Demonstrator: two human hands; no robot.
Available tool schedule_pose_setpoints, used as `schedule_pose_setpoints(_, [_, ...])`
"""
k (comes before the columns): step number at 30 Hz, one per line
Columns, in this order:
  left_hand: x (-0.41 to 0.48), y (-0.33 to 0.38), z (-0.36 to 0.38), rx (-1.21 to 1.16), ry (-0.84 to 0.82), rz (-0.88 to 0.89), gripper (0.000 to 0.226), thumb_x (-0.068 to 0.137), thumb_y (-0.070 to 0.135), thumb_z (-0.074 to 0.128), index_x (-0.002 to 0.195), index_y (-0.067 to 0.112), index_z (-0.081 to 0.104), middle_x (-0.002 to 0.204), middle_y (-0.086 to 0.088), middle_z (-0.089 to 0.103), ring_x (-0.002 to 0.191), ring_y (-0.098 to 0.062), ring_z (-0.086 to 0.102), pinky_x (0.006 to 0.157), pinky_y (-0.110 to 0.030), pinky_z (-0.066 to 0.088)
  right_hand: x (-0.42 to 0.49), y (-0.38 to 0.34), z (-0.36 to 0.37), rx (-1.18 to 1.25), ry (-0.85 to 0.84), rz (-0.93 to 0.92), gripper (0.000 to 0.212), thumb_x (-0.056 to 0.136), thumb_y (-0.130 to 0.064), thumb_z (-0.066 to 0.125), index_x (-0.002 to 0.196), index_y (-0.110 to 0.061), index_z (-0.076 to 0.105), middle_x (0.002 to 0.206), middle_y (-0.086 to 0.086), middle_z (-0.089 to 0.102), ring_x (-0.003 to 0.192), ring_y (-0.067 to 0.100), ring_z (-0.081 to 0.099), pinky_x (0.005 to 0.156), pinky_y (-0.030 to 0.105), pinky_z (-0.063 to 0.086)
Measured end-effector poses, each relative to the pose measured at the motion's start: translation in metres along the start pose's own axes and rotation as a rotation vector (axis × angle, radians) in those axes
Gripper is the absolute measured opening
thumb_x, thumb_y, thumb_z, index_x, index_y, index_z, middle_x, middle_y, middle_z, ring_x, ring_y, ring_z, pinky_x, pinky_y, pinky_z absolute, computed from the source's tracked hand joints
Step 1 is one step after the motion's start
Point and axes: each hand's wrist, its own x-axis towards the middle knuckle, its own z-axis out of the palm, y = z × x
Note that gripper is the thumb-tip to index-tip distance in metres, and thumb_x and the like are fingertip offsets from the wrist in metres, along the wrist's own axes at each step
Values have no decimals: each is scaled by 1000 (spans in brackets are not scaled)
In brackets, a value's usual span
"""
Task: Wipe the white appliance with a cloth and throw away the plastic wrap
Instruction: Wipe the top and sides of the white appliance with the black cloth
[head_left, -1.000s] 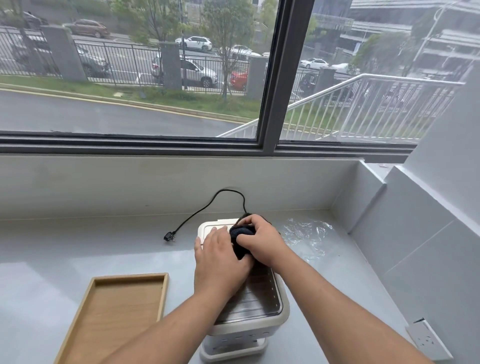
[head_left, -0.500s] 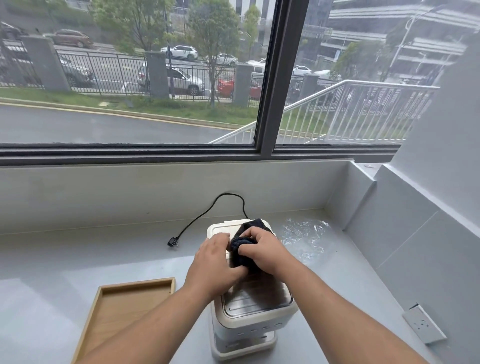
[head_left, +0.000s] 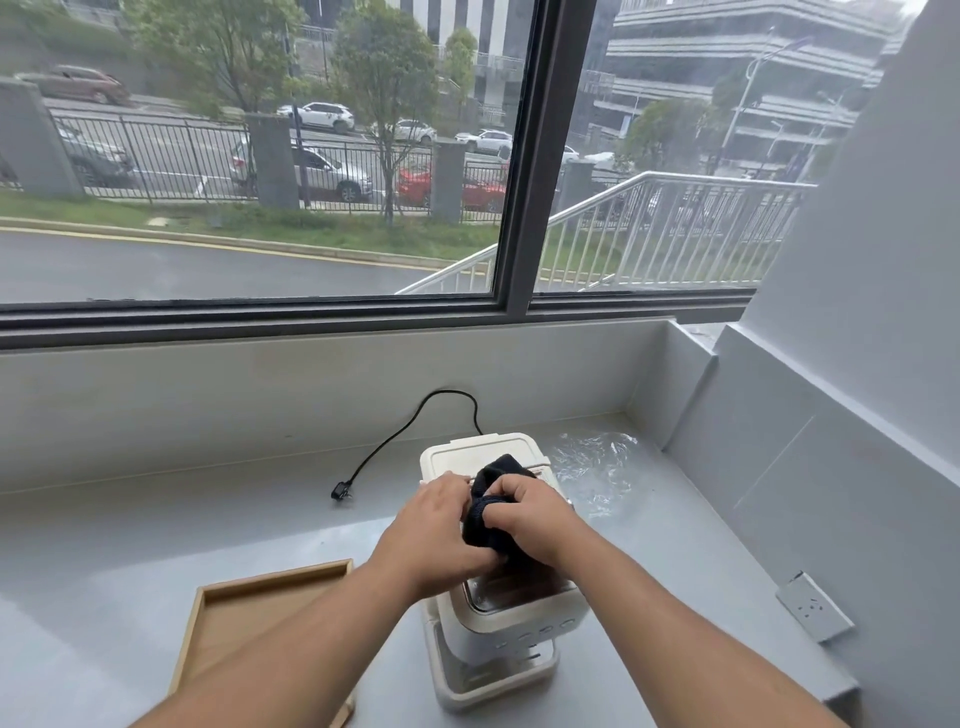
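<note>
from the head view the wiping looks under way: the white appliance (head_left: 498, 452) stands on the tabletop (head_left: 156, 545) with the dark cloth (head_left: 485, 519) bunched on its top, and the plastic wrap (head_left: 592, 462) lies crumpled just beside it, not yet thrown away. the right hand (head_left: 530, 514) curls its fingers round the cloth; the left hand (head_left: 436, 530) rests on the appliance touching the cloth, though i cannot tell if it grips.

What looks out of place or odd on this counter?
Crumpled plastic wrap lies loose on the counter right of the white appliance, whose black cord trails unplugged to its left. Nothing looks spilled or damaged.
</note>
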Motion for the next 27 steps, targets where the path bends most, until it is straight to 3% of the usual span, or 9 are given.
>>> schedule_pose_setpoints(7, [-10,0,-5,65,-89,80,47,61,68,65,84,33,44,96,17,48,98,-11,48,79,-33,48,-21,-3,8,-7,-3,27,23,63,-29,66,82,-19,72,72,-8,70,67,10,61,68,29,51])
schedule_pose_setpoints(11, [-14,-1,-12,86,-110,110,47,61,65,67,87,34,43,96,17,50,97,-13,49,77,-32,45,-33,-7,11,-106,-11,0,25,65,-30,63,89,-33,73,85,-12,74,79,4,66,73,22,53])
schedule_pose_setpoints(15, [-16,-6,-22,56,-94,114,55,65,65,67,109,38,47,116,21,54,112,-9,50,91,-36,50,-47,-9,6,-300,51,-136,41,69,-42,57,107,-49,67,113,-21,68,105,-2,59,92,22,48])
schedule_pose_setpoints(18, [-17,-5,-28,5,-61,114,61,69,69,63,122,44,46,135,25,50,126,-4,44,99,-33,47,-55,-5,-1,-505,161,-225,53,78,-51,51,129,-41,62,128,-21,59,117,8,46,101,27,41])
schedule_pose_setpoints(21, [-14,-1,-31,33,-16,153,69,73,72,58,135,42,50,149,22,47,136,-5,40,106,-28,38,-57,-2,-9,-562,271,-262,52,85,-54,50,134,-39,58,132,-22,56,120,8,42,103,27,39])
schedule_pose_setpoints(27, [-4,8,-32,206,85,192,79,74,77,51,142,37,52,155,14,47,143,-12,39,117,-36,32,-56,-1,-24,-736,354,-249,50,91,-51,54,138,-37,56,135,-15,56,128,16,43,110,33,38])
